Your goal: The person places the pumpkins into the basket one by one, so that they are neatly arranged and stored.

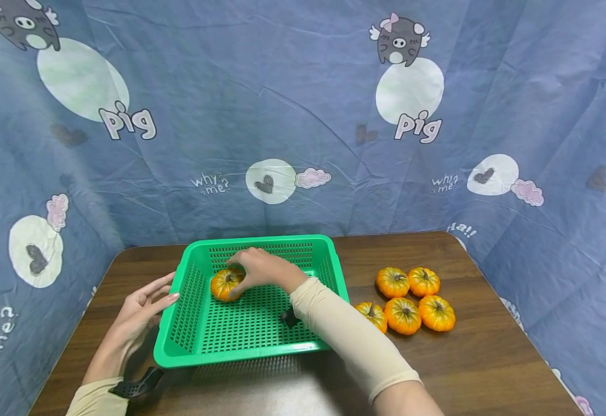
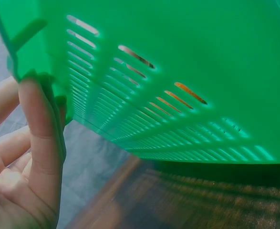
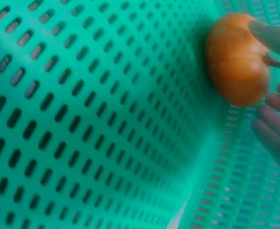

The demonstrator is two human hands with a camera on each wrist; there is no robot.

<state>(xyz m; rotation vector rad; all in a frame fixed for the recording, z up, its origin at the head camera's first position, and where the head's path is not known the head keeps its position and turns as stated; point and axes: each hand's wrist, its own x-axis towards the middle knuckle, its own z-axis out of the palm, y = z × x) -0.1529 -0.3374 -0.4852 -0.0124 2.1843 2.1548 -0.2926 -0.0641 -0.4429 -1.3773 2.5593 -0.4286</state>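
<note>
A green plastic basket [image 1: 251, 353] with slotted walls stands on the table. Inside it, near the left wall, sits a small orange pumpkin [image 1: 223, 285], stem up. My right hand [image 1: 263, 270] reaches over this pumpkin; the thumb lies at its near side and the fingers behind it. In the right wrist view the fingers [image 3: 275, 119] look spread and fairly straight, beside the pumpkin [image 3: 237, 62] rather than wrapped round it. At the basket's left side, my left hand [image 1: 138, 312] touches the rim. Its thumb [image 2: 39, 129] meets the underside of the rim in the left wrist view.
Several more small pumpkins [image 1: 404, 315] stand in a group on the brown wooden table [image 1: 490, 358], right of the basket. One is partly hidden by my right sleeve [image 1: 354, 335]. A blue printed curtain [image 1: 303, 115] hangs behind the table.
</note>
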